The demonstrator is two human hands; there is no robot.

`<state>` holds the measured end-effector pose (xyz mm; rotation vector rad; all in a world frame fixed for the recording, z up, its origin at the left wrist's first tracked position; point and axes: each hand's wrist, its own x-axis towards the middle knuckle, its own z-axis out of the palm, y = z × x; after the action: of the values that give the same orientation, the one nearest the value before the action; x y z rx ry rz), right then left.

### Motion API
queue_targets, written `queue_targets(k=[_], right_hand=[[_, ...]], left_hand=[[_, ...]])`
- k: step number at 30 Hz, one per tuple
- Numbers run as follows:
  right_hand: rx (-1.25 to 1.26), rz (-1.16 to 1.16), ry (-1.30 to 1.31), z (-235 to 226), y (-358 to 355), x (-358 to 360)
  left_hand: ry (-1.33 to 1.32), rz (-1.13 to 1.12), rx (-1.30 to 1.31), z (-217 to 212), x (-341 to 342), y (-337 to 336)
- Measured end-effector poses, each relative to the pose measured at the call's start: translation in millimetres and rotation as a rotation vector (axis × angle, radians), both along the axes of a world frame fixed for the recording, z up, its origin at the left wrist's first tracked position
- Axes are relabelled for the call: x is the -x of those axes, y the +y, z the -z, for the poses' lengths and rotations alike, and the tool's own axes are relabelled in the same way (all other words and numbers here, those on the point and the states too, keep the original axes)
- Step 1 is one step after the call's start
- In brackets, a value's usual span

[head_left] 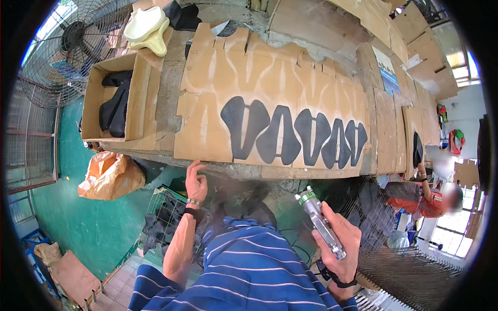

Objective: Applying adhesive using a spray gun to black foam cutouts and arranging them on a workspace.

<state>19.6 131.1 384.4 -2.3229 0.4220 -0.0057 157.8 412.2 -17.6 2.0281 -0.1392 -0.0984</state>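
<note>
Open cardboard box (111, 101) upper left, black pieces inside; blue-white label (386, 70) upper right. Right hand (340, 246) closed around silver spray gun (321, 223), nozzle toward black cutouts (293, 136) on cardboard sheet (270, 98). Left hand (195, 182) loosely open, probably touching bench edge (249, 170).

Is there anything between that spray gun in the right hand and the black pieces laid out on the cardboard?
Nothing solid shows between them. The spray gun in the right hand points toward the black pieces on the cardboard; only a faint haze hangs at the bench edge.
</note>
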Motion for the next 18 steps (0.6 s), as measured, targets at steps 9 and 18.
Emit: queue_targets(k=[9, 18], right_hand=[[-0.108, 0.030, -0.018, 29, 15, -2], [-0.055, -0.338, -0.121, 72, 1, 11]], left_hand=[[-0.221, 0.266, 0.234, -188, -16, -56], [-0.641, 0.919, 0.381, -326, 19, -125]])
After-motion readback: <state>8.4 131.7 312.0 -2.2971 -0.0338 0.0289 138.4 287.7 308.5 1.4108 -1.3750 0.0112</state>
